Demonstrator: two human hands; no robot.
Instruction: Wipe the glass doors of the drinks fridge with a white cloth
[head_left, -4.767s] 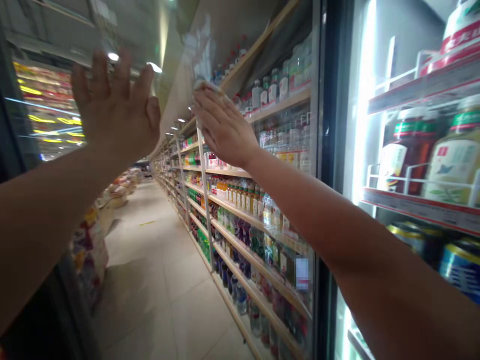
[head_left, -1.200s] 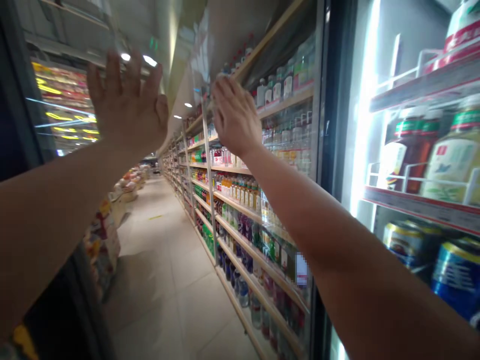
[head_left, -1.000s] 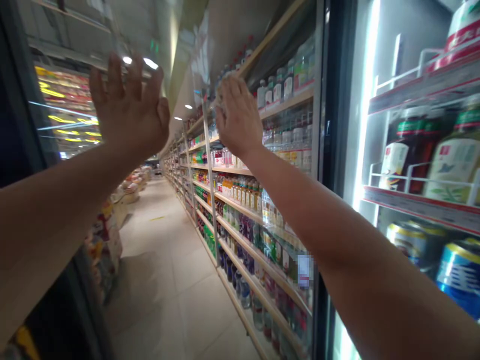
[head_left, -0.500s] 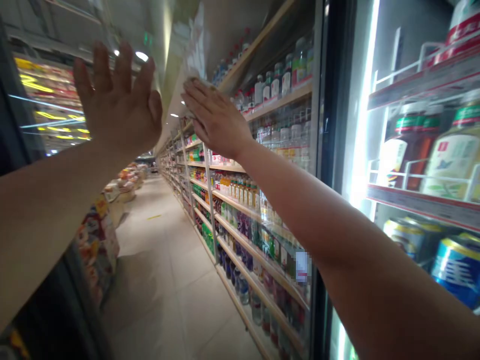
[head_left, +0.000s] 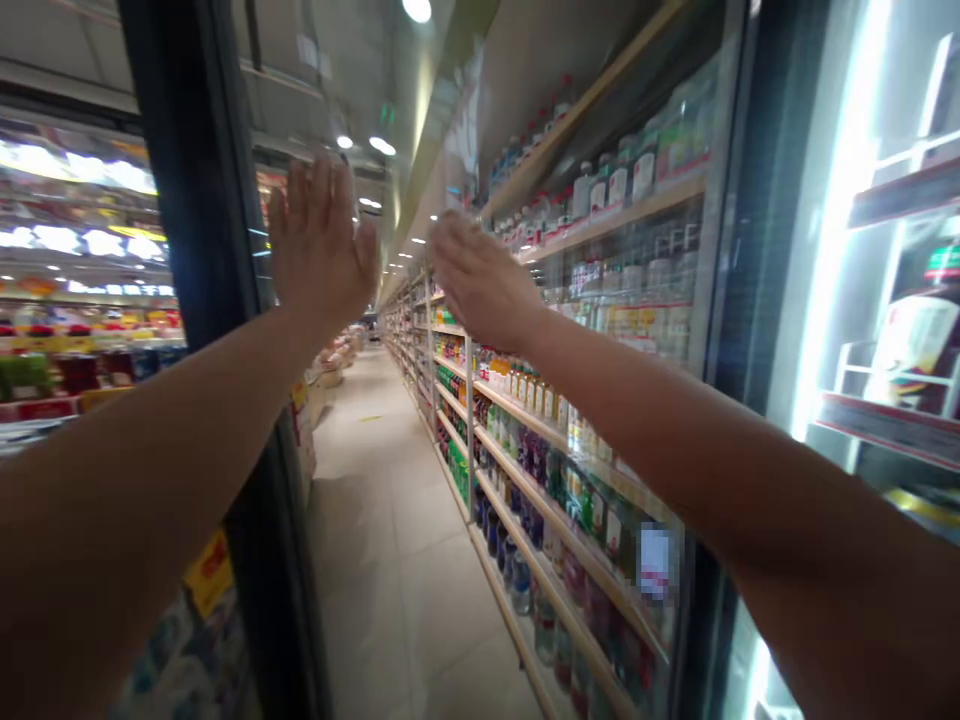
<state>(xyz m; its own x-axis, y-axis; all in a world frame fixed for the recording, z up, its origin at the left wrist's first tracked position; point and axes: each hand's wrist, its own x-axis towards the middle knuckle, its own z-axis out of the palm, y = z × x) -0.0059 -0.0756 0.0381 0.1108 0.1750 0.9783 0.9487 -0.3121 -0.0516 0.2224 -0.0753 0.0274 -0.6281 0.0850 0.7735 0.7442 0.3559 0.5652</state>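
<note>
A glass cooler door (head_left: pixel 420 90), framed in black, stands swung out in front of me. My left hand (head_left: pixel 322 235) is raised flat at the glass near the black frame, palm forward and fingers stretched. It holds nothing that I can see. To its right, my right hand (head_left: pixel 484 280) lies against the pane with its fingers pressed together. Something pale shows at its fingertips, too blurred to name. White streaks (head_left: pixel 465 120) show on the glass above this hand; whether they are a reflection or a smear, I cannot tell.
Through the glass, shelves (head_left: pixel 525 480) of bottled drinks line a tiled aisle (head_left: pixel 367 520). On the right is a lit cooler with wire racks and a dark bottle (head_left: pixel 915 340). Packaged goods (head_left: pixel 45 370) stand on the far left beyond the door's frame (head_left: pixel 210 200).
The view has swung left, so the door frame and more goods on the left show. Both hands sit farther right and lower in the picture. The left hand's fingers are closer together.
</note>
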